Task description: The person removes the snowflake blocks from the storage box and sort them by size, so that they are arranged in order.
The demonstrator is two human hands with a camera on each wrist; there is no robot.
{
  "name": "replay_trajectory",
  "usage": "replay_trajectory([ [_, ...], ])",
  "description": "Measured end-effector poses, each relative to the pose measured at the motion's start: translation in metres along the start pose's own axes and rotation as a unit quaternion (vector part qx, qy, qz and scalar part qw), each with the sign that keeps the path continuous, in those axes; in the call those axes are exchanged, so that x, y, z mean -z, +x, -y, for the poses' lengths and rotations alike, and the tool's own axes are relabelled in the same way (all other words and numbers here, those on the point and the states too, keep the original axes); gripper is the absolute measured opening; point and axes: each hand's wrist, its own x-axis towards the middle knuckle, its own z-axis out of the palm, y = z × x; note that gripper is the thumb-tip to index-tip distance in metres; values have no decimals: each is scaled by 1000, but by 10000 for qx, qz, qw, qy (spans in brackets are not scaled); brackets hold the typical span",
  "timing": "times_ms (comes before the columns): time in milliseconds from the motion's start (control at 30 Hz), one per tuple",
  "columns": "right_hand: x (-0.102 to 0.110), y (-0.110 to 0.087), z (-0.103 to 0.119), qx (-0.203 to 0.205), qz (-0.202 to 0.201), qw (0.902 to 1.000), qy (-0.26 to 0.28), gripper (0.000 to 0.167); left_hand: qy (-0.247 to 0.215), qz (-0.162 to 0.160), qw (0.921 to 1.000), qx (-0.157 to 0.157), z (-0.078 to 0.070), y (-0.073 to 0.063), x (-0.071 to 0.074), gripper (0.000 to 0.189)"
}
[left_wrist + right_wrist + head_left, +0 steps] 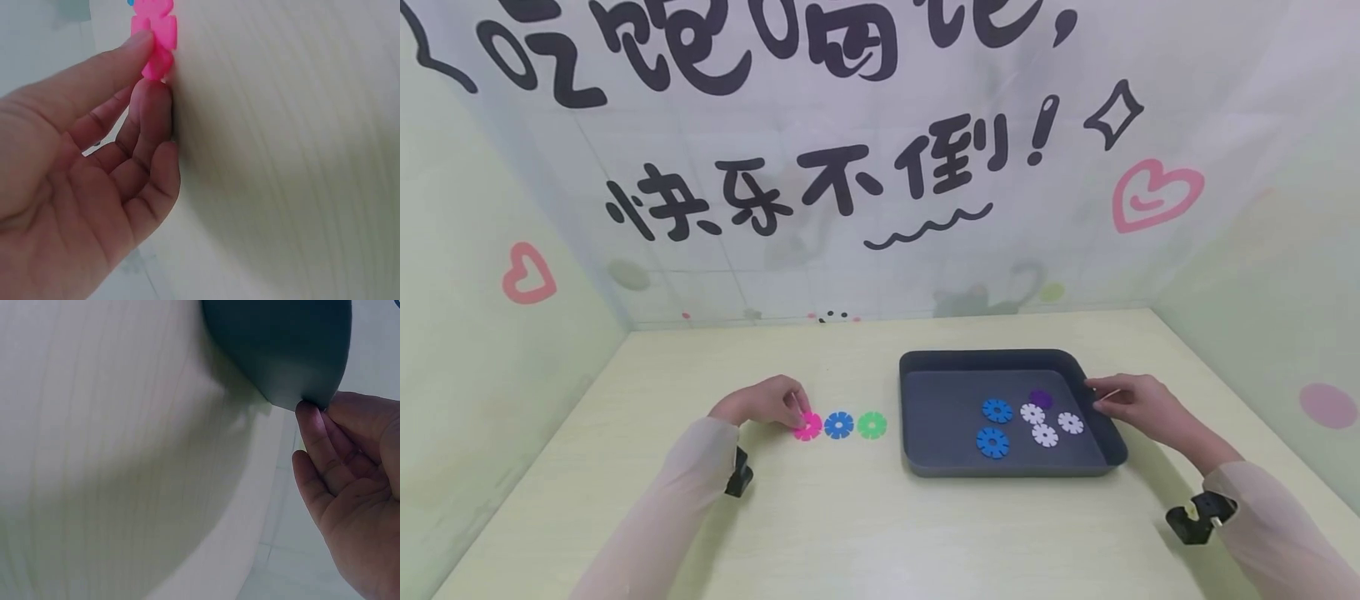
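Observation:
My left hand (pixel 767 402) pinches the edge of a pink snowflake disc (pixel 811 430) low over the table, its thumb lying on the disc in the left wrist view. That disc is at the left end of a short row, beside a blue snowflake disc (pixel 833 427) and a green snowflake disc (pixel 867 427). With fingertips and thumb, my right hand (pixel 1142 406) grips the right rim of a dark grey tray (pixel 940 425). In the right wrist view the tray's outer wall (pixel 281 350) shows between thumb and fingers.
Inside the tray, toward its right side, lie two larger blue discs (pixel 992 452), three white discs (pixel 1045 442) and a purple disc (pixel 1042 395). A printed cloth wall (pixel 850 283) stands behind the pale wooden table (pixel 850 517), with side walls left and right.

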Motion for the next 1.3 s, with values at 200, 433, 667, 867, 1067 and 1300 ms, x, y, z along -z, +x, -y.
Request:
replay_trajectory([
  [200, 0, -2, -1, -24, -20, 10000, -20, 36, 53, -33, 9999, 93, 2, 3, 0, 12],
  [433, 0, -4, -2, -61, -16, 10000, -34, 36, -39, -399, 9992, 14, -18, 13, 1, 14],
  [667, 0, -4, -4, 4, -72, 10000, -11, 36, -236, -322, 9928, -1130, -76, 45, -8, 23],
  [867, -2, -3, -2, 66, -70, 9999, 29, 36, -356, 49, 9856, -1649, -130, 78, -22, 26],
  [1067, -1, -1, -1, 117, -110, 9999, 22, 35, -418, 355, 9833, -1733, -169, 110, -43, 28],
  [1300, -2, 0, -1, 66, -92, 9999, 46, 35, -456, 411, 9855, -1583, -188, 139, -75, 29],
])
